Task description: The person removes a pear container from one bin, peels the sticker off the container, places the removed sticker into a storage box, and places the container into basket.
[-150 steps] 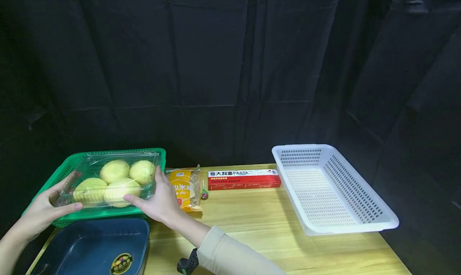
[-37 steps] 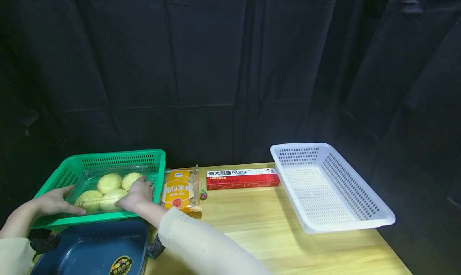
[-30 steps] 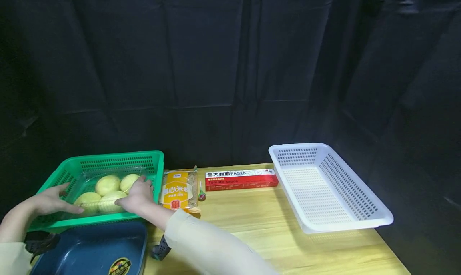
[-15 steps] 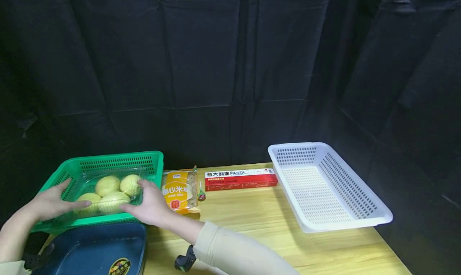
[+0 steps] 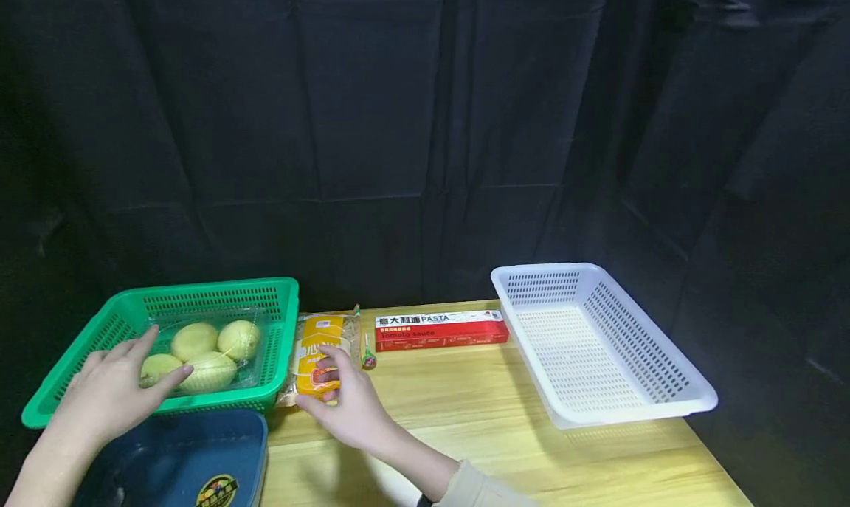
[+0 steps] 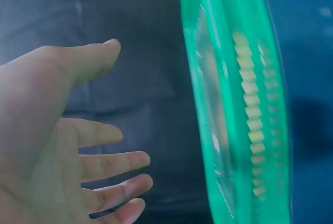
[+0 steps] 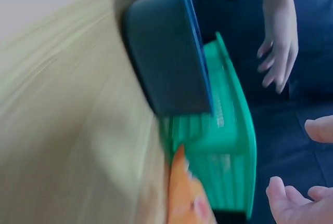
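Note:
A clear plastic box [image 5: 249, 370] of several round yellow-green fruits [image 5: 209, 372] lies in the green basket [image 5: 285, 337]. My left hand [image 5: 109, 392] hovers over the basket's near left part with fingers spread and nothing in them; in the left wrist view that hand [image 6: 57, 146] is apart from the green rim. My right hand [image 5: 352, 407] hangs in the air in front of the yellow rice-noodle bag [image 5: 325, 337], fingers loosely bent around nothing. It covers part of the bag. Whether any fingertip touches the bag cannot be told.
A dark blue basin [image 5: 179, 448] stands in front of the green basket. A lollipop [image 5: 368, 356] and a red-and-white pasta box [image 5: 441, 330] lie right of the bag. The white perforated basket [image 5: 598, 352] occupies the table's right side, with a black curtain [image 5: 398, 123] behind.
Both hands held the fruit box and lowered it into the green basket. Now they have let go; the right hand has moved right to the noodle bag, the left has lifted off.

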Tool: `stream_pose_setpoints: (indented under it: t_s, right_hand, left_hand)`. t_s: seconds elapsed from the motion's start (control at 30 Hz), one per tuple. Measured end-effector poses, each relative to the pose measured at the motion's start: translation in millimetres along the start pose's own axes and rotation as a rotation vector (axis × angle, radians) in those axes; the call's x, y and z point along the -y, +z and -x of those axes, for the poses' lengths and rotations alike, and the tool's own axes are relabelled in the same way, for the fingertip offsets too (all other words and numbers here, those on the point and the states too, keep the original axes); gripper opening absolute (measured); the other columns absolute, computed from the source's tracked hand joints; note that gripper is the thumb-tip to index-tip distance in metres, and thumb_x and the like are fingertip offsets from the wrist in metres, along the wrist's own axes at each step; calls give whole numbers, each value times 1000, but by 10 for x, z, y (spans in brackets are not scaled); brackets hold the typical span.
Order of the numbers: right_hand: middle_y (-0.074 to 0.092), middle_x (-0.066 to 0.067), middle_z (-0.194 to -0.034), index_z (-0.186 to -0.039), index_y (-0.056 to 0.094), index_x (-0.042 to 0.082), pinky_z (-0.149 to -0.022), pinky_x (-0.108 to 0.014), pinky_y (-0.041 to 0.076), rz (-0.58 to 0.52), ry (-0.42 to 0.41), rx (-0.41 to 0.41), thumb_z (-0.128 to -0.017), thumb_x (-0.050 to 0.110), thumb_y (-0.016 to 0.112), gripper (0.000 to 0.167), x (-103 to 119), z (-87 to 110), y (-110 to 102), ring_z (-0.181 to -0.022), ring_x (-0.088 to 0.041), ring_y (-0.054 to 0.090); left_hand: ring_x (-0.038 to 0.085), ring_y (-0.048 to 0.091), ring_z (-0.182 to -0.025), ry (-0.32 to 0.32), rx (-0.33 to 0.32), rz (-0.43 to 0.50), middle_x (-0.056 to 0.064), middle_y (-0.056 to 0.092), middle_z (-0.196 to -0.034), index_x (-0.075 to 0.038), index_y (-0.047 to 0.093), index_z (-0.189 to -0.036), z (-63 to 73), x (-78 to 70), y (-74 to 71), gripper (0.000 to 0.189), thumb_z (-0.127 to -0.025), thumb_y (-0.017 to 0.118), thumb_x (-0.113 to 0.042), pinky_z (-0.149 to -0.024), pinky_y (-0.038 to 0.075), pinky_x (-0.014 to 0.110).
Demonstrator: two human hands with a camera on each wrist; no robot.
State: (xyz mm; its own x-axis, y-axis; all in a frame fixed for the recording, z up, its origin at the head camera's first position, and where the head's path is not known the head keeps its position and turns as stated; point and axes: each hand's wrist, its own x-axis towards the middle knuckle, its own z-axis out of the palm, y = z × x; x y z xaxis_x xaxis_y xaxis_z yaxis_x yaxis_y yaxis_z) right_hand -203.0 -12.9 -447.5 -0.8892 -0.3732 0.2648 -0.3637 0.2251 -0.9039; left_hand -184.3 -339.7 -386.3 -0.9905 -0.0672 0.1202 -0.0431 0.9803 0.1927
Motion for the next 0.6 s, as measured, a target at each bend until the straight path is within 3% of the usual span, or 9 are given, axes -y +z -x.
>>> stream_pose_setpoints:
  t_s: [0.13, 0.23, 0.33, 0.47, 0.6]
  right_hand:
    - [65, -16, -131, -151, 46, -2, -86, -28, 61, 48, -26, -58, -92, 16, 84, 72, -160, 167, -231, -118, -36, 65]
    - [65, -18, -133, -150, 46, -3, -87, -31, 62, 73, -25, -94, -92, 15, 83, 70, -263, 292, -396, -119, -40, 65]
    - [66, -17, -133, -149, 48, -2, -87, -35, 62, 87, -13, -125, -93, 14, 83, 68, -341, 381, -526, -118, -40, 65]
    - [68, -18, -128, -148, 50, -1, -88, -38, 63, 109, -3, -125, -94, 18, 81, 65, -407, 470, -656, -117, -42, 65]
    - [72, -16, -125, -145, 57, 3, -90, -41, 62, 223, -19, -102, -100, 26, 75, 54, -436, 537, -773, -116, -37, 68]
  left_hand:
    - [70, 45, -119, 69, -154, 17, 46, 47, -144, 12, 44, -152, 204, -303, 7, 94, -98, 67, -61, -94, 39, 82]
    - [65, 46, -121, 105, -214, 26, 41, 51, -144, 7, 48, -152, 379, -568, 66, 89, -94, 75, -55, -93, 39, 81]
    - [61, 48, -125, 129, -241, 28, 37, 53, -145, 4, 52, -151, 546, -839, 141, 88, -90, 80, -53, -95, 40, 80]
    - [56, 50, -130, 167, -218, 45, 31, 56, -148, -1, 53, -153, 725, -1190, 236, 88, -89, 80, -55, -102, 41, 77]
    - [48, 54, -132, 238, -236, 77, 24, 61, -147, -4, 57, -151, 811, -1502, 387, 84, -90, 79, -55, -109, 42, 70]
